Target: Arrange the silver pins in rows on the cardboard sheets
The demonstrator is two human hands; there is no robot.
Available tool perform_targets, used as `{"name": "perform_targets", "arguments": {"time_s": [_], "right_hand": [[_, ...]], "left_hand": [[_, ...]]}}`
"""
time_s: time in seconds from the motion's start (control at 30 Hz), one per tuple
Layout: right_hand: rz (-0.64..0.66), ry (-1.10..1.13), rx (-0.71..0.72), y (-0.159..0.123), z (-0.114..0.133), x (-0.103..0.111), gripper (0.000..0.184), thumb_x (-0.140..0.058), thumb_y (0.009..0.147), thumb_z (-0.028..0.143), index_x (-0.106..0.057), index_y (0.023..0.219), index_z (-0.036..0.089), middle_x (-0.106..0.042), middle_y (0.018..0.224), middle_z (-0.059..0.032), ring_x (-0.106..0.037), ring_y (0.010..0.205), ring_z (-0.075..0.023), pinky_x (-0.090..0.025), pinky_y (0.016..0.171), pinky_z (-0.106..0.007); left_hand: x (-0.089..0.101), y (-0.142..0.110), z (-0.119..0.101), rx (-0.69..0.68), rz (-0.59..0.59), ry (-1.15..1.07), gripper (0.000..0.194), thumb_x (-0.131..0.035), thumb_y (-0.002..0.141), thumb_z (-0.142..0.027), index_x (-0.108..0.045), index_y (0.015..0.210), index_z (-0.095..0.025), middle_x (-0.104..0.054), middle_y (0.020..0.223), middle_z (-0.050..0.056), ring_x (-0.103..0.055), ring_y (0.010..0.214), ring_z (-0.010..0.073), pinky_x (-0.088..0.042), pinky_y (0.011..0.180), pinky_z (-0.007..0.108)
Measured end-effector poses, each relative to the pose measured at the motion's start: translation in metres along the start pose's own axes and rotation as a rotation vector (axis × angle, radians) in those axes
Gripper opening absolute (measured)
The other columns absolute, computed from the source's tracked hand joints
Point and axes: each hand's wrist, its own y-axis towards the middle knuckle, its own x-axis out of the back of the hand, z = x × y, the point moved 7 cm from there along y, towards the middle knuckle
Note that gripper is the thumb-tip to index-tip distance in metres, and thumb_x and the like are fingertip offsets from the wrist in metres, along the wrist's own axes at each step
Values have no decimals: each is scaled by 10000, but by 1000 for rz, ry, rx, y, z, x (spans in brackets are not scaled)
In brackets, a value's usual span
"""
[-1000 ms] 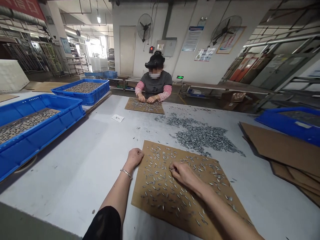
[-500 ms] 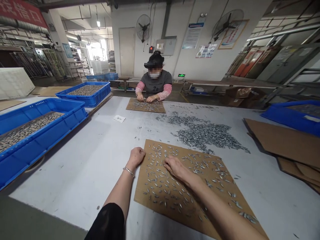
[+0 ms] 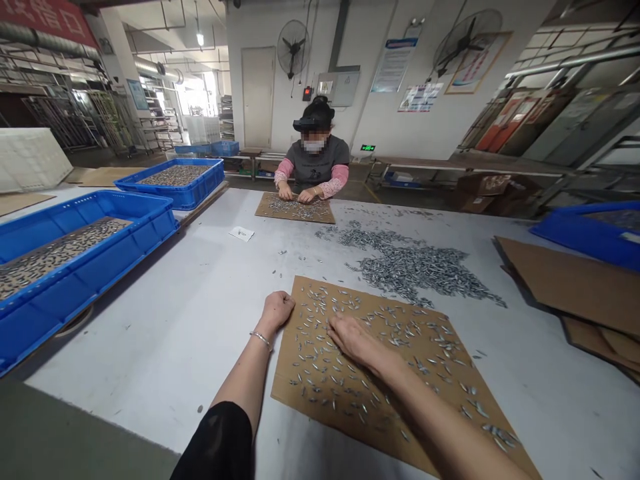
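A brown cardboard sheet [image 3: 300, 387] lies before me on the white table, with many small silvery, spindle-shaped metal pieces [image 3: 367, 407] spread over it. At the sheet's upper left edge rests my left hand [image 3: 278, 309], its fingers curled closed; whatever they hold, if anything, is hidden. My right hand [image 3: 350, 337] reaches over the sheet's upper middle. Its fingertips are pinched together and point down among the pieces, and what lies between them cannot be made out. Beyond the sheet, to the right, a large grey heap of the same pieces [image 3: 420, 267] covers part of the table.
Across the table [image 3: 200, 287] a person [image 3: 317, 163] handles pieces on another cardboard sheet [image 3: 265, 208]. Blue trays [image 3: 145, 243] holding pieces stand at the left. Cardboard sheets [image 3: 560, 280] are stacked at the right beside a blue bin [image 3: 590, 233]. A small white paper [image 3: 242, 233] lies mid-table.
My right hand has shifted slightly left over the sheet and its fingers stay pinched. My left hand keeps its place at the sheet's edge. The view has swung slightly.
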Motion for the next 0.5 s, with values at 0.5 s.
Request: {"name": "perform_targets", "arguments": {"time_s": [0.5], "right_hand": [[61,18,52,18,12,0,302,-408,1068,277,-648,912,183,-705,954,-105,-653,875,-205,-395,764,-287]], "left_hand": [[-3,3,4,-5,-10,-20,171,-593,859,-201,-725,755,-166,-709,742,43,-629,764,175,-468,726,258]]}}
